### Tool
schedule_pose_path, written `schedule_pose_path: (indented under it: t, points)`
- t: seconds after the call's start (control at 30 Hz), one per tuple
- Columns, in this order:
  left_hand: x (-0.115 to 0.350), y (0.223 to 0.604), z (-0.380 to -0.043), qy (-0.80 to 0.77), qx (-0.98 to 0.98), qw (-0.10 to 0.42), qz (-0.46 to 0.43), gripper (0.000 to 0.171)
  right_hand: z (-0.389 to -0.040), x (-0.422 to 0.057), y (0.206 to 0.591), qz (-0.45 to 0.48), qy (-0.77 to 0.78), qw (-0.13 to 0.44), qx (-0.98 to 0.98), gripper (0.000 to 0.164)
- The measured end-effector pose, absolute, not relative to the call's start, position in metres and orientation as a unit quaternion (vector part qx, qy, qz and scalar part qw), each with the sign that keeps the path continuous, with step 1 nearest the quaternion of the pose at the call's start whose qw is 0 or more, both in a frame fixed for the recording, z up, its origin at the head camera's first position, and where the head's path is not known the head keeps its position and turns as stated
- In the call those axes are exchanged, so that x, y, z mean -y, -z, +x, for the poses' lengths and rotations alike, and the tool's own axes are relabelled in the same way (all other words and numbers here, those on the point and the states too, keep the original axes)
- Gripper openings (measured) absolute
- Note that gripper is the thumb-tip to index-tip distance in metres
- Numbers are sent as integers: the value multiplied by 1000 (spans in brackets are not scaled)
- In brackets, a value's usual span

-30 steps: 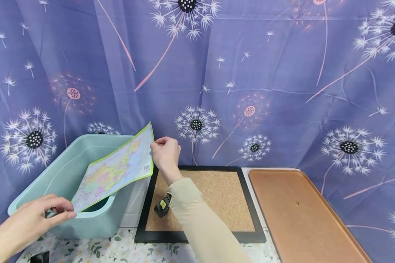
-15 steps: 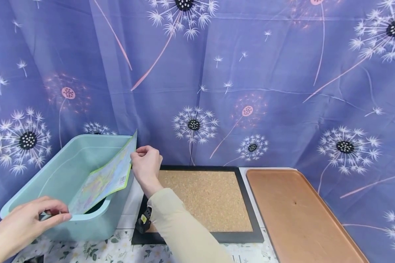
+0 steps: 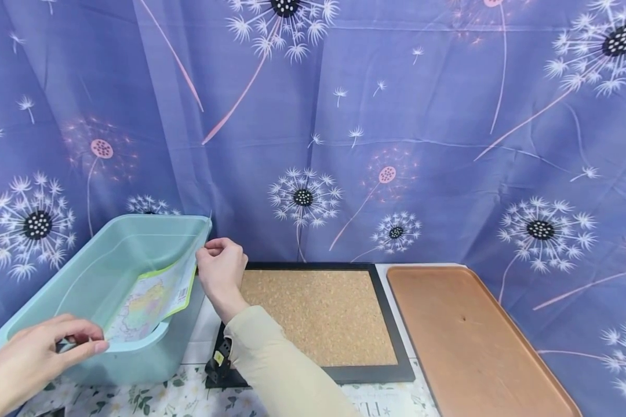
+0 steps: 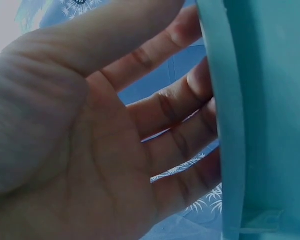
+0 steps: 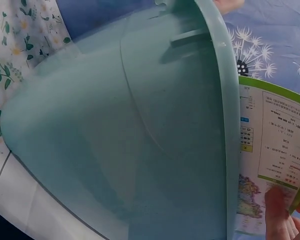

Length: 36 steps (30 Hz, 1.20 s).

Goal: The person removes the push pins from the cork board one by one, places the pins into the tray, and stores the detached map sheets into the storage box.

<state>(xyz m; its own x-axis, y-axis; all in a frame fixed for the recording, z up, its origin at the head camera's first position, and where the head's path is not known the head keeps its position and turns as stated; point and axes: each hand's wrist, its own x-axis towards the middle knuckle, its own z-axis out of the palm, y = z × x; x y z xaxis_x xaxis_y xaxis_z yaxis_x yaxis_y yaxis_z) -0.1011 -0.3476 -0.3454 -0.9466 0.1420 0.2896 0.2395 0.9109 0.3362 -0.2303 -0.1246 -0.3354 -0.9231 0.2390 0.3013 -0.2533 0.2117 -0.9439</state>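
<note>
A thin map sheet with a bright green border slants down into a teal plastic tub. My right hand pinches its raised right edge just outside the tub's right rim. In the right wrist view, the map's printed legend side shows beyond the rim, with fingertips on it. The sheet's lower part lies inside the tub, partly behind the near rim. My left hand grips the tub's near left rim; in the left wrist view its fingers reach behind the rim.
Right of the tub lies a black-framed cork board, partly under my right forearm. A brown tray lies further right. The table carries a floral cloth, and a purple dandelion curtain hangs behind.
My right hand has moved left and down, taking the map's edge lower and further into the tub. The left hand has kept its hold on the rim. The view has shifted slightly.
</note>
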Motion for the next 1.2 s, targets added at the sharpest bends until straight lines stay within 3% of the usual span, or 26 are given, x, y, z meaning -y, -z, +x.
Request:
schedule_pose_path:
  t: [0.47,0.6,0.87,1.03,1.2]
  points:
    - [355,346,-101,166,977,105,-81,15,-228,122,333,44,-670,136,729,11]
    - [353,346,-100,166,975,120,-86,15,-227,113,335,60,-654,127,743,9]
    - [350,340,-98,164,978,98,-79,12,-228,78,335,100,-569,112,808,10]
    - [346,336,-105,161,984,45,-63,7,-230,47,335,125,-545,143,817,17]
    - [339,335,-111,163,983,42,-69,7,-229,14,339,139,-526,168,822,19]
